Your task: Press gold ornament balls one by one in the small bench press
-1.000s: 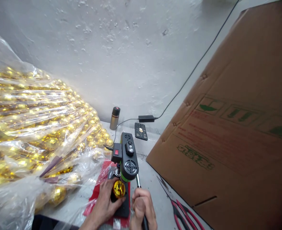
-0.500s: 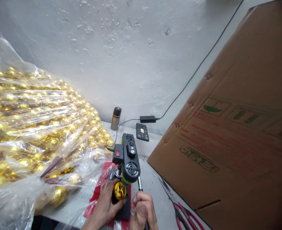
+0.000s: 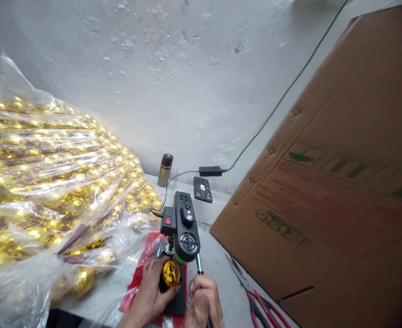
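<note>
A small black bench drill press point(image 3: 186, 228) with a red power switch stands in the lower middle. My left hand point(image 3: 153, 282) is closed around a shiny gold bauble point(image 3: 171, 272), steadying it on the black base point(image 3: 176, 303) under the front of the machine's head. My right hand point(image 3: 204, 298) is wrapped round the lever handle point(image 3: 200, 264) that comes out on the machine's right side. The head hides the bit, so I cannot tell whether it touches the bauble. Red sheeting point(image 3: 134, 282) lies beneath the base.
Clear plastic bags of gold baubles point(image 3: 67, 182) fill the left side. A large cardboard box point(image 3: 323, 182) leans at the right, with red-handled scissors point(image 3: 255, 300) before it. A flask point(image 3: 165, 171), a phone-like black object point(image 3: 202, 189) and a power adapter point(image 3: 211, 171) lie near the wall.
</note>
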`<state>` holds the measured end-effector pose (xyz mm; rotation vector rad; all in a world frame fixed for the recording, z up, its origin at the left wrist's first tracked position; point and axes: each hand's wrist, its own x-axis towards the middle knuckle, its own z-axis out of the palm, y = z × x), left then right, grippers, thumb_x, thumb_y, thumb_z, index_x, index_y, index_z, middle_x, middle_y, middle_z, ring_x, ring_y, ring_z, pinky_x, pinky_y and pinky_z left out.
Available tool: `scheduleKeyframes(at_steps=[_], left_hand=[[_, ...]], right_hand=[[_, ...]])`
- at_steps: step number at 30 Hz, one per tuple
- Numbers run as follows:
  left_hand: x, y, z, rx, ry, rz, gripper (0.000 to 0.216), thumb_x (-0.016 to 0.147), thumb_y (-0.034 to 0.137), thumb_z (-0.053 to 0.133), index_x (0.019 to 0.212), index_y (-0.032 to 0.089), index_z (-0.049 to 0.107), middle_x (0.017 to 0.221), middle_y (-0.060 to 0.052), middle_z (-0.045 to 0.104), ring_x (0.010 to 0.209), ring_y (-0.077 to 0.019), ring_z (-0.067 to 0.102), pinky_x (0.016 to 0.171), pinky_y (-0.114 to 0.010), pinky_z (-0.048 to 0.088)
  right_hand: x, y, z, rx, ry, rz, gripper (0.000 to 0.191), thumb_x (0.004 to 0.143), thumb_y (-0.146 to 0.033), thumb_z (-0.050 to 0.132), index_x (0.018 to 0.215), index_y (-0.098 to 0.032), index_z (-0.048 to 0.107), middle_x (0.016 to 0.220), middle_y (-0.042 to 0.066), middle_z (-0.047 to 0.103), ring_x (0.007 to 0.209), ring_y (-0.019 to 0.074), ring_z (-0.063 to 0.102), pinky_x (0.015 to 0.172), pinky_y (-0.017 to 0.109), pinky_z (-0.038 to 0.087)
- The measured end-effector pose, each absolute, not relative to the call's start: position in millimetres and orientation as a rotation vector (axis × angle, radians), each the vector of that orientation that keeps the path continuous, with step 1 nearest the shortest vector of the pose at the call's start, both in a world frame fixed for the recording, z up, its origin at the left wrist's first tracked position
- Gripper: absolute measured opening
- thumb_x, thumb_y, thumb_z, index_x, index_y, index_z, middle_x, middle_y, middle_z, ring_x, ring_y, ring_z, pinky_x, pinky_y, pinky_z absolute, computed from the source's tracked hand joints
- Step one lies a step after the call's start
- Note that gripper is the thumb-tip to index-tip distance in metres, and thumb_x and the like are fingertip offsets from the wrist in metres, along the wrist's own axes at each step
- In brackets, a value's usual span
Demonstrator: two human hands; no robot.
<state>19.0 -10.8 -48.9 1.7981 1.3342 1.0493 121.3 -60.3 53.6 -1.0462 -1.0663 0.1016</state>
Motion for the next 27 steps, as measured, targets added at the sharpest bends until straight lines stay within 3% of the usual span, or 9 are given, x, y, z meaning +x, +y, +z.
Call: scheduleKeyframes(at_steps=[5,16,18,22,27], left_hand=[[20,-10,-47,1.798,1.336,1.046,0.058,0.078,0.037,0.08,0.132,0.021,0.071,0.125,-0.017,0.077,0.117,-0.0414,0.07,0.103,-0.06,0.057],[22,-10,-44,1.822,1.339,1.029,0.056,0.078,0.034,0.078,0.132,0.022,0.071,0.124,-0.016,0.078,0.117,-0.0403,0.07,0.104,-0.06,0.055],[23,-9,-46,1.838,1.349,1.031,0.055,0.078,0.037,0.078,0.131,0.021,0.071,0.123,-0.016,0.078,0.116,-0.0403,0.071,0.103,-0.06,0.056],[25,-8,-50,1.868,1.379,1.046,0.056,0.079,0.038,0.078,0.131,0.02,0.072,0.125,-0.016,0.078,0.117,-0.0396,0.071,0.102,-0.057,0.058],[26,-9,-50,1.881,1.386,1.024,0.055,0.08,0.037,0.075,0.131,0.019,0.071,0.125,-0.017,0.078,0.118,-0.0396,0.07,0.105,-0.058,0.056]], right_hand=[[120,-58,52,-0.997,-1.031,0.112,0.039,0.11,-0.028,0.047,0.071,-0.023,0.046,0.073,-0.005,0.054,0.065,0.0124,0.051,0.09,0.035,0.047],[123,-47,39,-0.932,-1.085,-0.022,0.039,0.108,-0.028,0.045,0.07,-0.023,0.045,0.069,-0.006,0.051,0.06,0.0118,0.048,0.077,0.031,0.045],[119,-48,35,-0.965,-1.06,-0.051,0.039,0.109,-0.027,0.044,0.069,-0.023,0.044,0.07,-0.006,0.052,0.061,0.012,0.049,0.08,0.03,0.045],[118,-50,24,-1.024,-1.05,-0.053,0.038,0.11,-0.027,0.043,0.072,-0.023,0.045,0.074,-0.005,0.054,0.066,0.0127,0.052,0.099,0.035,0.047],[136,-43,2,-0.949,-1.269,-0.209,0.037,0.11,-0.027,0.046,0.073,-0.024,0.053,0.077,-0.004,0.062,0.066,0.0121,0.059,0.092,0.031,0.05]])
